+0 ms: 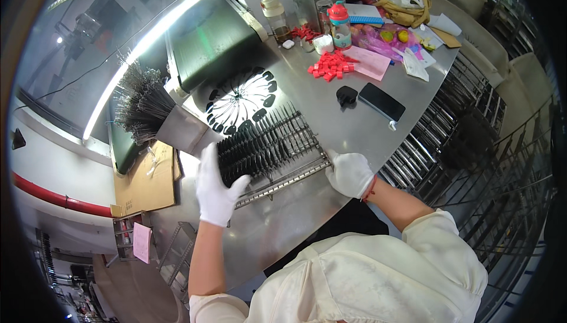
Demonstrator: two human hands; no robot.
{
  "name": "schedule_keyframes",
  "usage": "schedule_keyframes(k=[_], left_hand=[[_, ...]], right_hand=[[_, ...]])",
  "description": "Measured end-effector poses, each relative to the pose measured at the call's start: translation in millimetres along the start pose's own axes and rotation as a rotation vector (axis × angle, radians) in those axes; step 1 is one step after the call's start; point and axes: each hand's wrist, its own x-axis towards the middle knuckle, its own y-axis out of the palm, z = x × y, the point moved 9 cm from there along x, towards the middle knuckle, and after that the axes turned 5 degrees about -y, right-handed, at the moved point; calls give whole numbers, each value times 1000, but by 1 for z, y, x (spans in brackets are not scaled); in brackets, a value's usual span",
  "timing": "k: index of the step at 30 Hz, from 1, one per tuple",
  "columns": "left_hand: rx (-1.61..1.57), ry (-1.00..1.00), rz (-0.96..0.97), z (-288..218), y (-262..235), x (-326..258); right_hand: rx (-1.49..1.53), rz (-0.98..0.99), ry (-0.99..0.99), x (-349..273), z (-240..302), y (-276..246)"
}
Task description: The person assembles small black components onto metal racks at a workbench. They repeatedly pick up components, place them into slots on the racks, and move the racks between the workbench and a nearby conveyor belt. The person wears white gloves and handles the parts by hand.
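Grey steel worktop (331, 116) fills the head view, lit by a long strip lamp (147, 42) above, with wire racks off to the right.

Left hand (217, 187), in a white glove, lies flat and open with the fingers together, pressed against the near end of a packed row of thin black pieces (248, 155) that stand on edge in a metal rack (289, 146). It grips nothing — it only pushes. Right hand (349, 172), also gloved, is curled over the rack's near right corner, fingers bent around the rail to steady it. Beyond the left hand sits a round fan of black pieces (240, 98), and further to its left a metal holder full of thin wires (144, 107). Past the right hand lie a dark phone (382, 101), a small black lump (346, 95), a heap of red bits (331, 65) and a pink sheet (369, 62).

To do this well, I judge the push should stay square to the row and slow, so no piece tips or rides up — with the right hand keeping the rack from sliding.
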Motion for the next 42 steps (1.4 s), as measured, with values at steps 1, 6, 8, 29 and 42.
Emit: schedule_keyframes(k=[1, 6, 8, 29, 42], left_hand=[[66, 32, 51, -18, 15, 11], [203, 240, 332, -92, 90, 35], [327, 350, 250, -98, 107, 40], [265, 279, 327, 10, 41, 18], [749, -396, -327, 437, -90, 194]], right_hand=[[-7, -10, 6, 3, 0, -3], [-30, -20, 41, -3, 7, 6], [-27, -65, 35, -7, 9, 10], [160, -217, 25, -40, -5, 8], [39, -179, 129, -47, -47, 19]])
